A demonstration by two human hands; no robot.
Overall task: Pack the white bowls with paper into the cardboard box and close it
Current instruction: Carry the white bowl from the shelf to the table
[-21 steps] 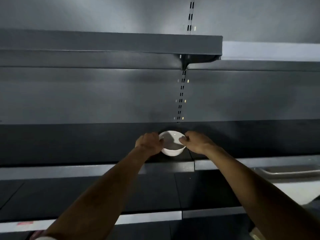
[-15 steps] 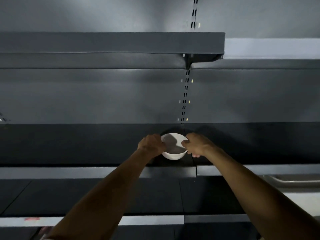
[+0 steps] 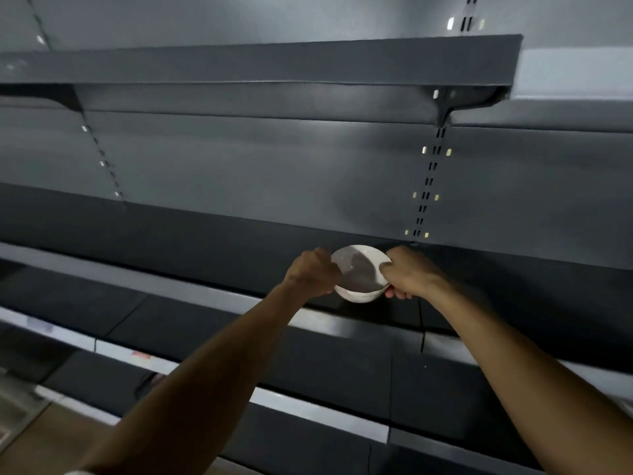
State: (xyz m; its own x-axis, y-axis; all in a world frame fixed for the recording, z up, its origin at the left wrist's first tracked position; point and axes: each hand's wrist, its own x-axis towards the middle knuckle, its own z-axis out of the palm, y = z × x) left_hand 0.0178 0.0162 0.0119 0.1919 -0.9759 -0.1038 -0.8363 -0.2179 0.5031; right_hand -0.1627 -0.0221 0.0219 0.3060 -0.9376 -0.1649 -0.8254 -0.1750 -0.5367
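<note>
- The white bowl [image 3: 359, 273] was held between both hands at the back of a dark shelf [image 3: 205, 289], tipped slightly towards the camera. Whether its foot touched the shelf could not be told.
- The left hand [image 3: 313, 274] gripped the bowl's left rim with curled fingers. The right hand [image 3: 409, 274] pinched the right rim, thumb over the edge and fingers under the wall.
- The bowl looked like glazed ceramic: stiff, smooth, round and deep, with a thin rim and a narrower base. A small glint showed on its inner surface.
- It was probably moderately heavy for its size, slippery on the glaze and prone to chip or crack against metal.
- The safest hold seemed to be on opposite sides of the rim with fingers beneath, as here, or with one palm cupped under the base.
- It would likely need lifting clear of the shelf edge rather than dragging, and paper around it before it touched other bowls.
- The shelving appeared to be painted sheet metal, matt grey and hard, with flat decks and paler front strips.
- An upper shelf [image 3: 260, 63] overhung a plain back panel [image 3: 257, 173], and a slotted upright [image 3: 428, 186] ran down behind the bowl.
- No cardboard box or paper was clearly visible; only a blurred tan surface [image 3: 48, 437] showed at the lower left.
</note>
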